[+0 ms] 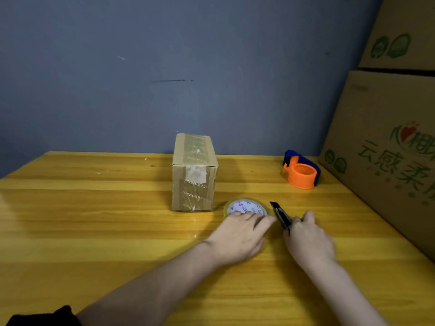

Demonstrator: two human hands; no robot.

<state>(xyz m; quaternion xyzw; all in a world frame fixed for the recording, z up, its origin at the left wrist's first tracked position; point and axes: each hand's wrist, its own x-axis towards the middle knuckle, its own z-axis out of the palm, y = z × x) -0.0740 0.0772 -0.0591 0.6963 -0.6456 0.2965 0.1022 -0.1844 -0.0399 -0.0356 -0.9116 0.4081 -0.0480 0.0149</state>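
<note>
Item 1: tape roll (247, 207), 1 count. Clear, glossy tape wound in a flat ring with a white printed label across its core. It lies flat on the table (94, 220), right of centre and just right of the small box.

Item 2: left hand (237, 236), 1 count. It lies palm down over the near edge of the roll, with the fingers stretched out flat across it and not curled round it.

Item 3: utility knife (280, 215), 1 count. Slim and black, with a hard casing. Its tip points away and slightly left, just beside the roll's right edge.

Item 4: right hand (308, 241), 1 count. Its fingers are wrapped round the knife's rear end, holding it firmly.

Item 5: small box (194, 175), 1 count. Brown cardboard, oblong, standing upright. It is sealed with shiny clear tape and has a pale label patch on its face. Its contents are hidden.

Item 6: tape dispenser (302, 171), 1 count. Plastic, with a hollow orange ring in a blue frame. It sits far right on the table, well apart from the roll.

Item 7: large cartons, 2 count. Corrugated brown with green print, stacked at the right edge, the lower carton (381, 149) under the upper carton (400, 31). Their contents cannot be seen.

Item 8: the table itself, 1 count. Yellow varnished wood in planked strips, set against a matt blue-grey wall (164, 67).

Item 9: dark sleeve (42, 317), 1 count, on the left arm.
</note>
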